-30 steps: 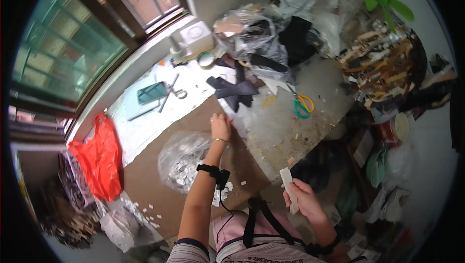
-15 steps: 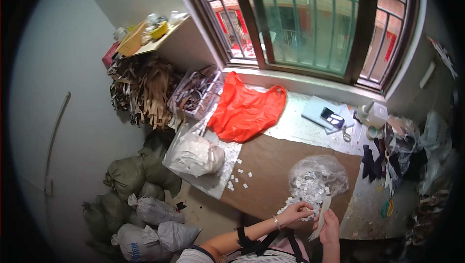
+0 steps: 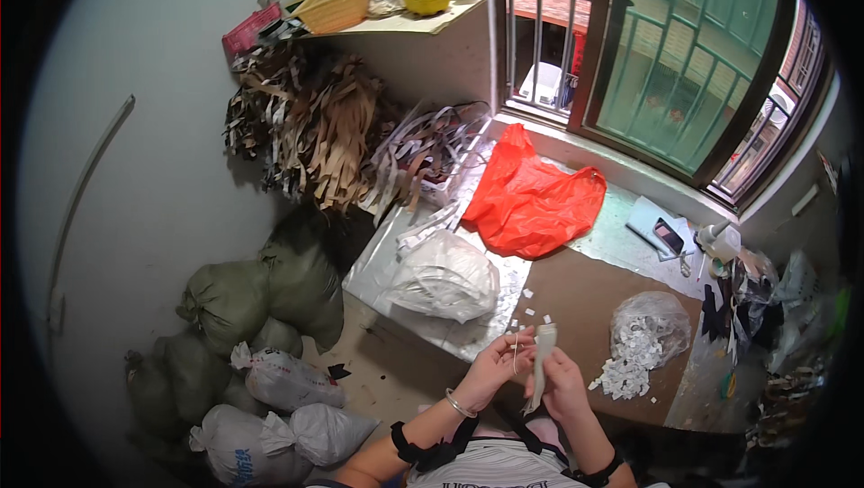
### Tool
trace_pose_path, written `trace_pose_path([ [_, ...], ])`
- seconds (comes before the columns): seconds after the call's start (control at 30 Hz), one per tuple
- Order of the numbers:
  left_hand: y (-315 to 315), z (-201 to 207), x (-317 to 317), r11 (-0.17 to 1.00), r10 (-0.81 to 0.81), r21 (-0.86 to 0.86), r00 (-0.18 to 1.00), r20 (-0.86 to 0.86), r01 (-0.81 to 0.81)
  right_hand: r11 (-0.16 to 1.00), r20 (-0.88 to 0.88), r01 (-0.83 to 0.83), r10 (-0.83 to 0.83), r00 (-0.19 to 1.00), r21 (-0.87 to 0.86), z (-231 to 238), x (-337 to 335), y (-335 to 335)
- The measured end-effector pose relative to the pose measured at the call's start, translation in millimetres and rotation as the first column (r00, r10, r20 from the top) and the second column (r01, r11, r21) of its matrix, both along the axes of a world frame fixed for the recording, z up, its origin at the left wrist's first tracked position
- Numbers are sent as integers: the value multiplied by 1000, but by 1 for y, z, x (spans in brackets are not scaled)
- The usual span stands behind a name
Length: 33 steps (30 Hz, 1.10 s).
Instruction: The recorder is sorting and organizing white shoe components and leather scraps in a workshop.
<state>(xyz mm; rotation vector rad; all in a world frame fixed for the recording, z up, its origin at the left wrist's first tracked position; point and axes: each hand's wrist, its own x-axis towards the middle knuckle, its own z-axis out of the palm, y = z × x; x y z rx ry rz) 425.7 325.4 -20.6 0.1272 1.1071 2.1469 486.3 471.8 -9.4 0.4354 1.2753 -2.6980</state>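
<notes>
In front of my body both hands are raised, close together, at the front edge of the table. My right hand grips a bundle of flat off-white strips, which stands nearly upright with its lower end below the fingers. Just left of it, my left hand is closed with its fingertips on a thin pale loop; whether it is a rubber band or string is too fine to make out. To the right, small white pieces spill from a clear plastic bag onto the brown board.
A white plastic bag and a red plastic bag lie on the table. Behind are a phone and a white bottle. Strips hang below a shelf. Green sacks and white sacks stand on the floor at left.
My view has swung left. Both hands have moved left, away from the white pieces, with the strips still in my right hand. A thin loop now shows at my left fingers.
</notes>
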Motion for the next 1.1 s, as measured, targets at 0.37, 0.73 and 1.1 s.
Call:
trace_pose_path([
  [0.37,-54,72,10,969,-143,-206,376,-915,-132,953,-30,32,-24,999,301,17,-78,-49],
  [0.73,-79,65,-54,963,-216,-249,256,-942,-106,981,136,-177,165,977,84,-7,-133,-52],
  [1.1,-142,24,-214,873,-375,-304,924,77,380,367,92,-530,752,653,764,36,-190,-115],
])
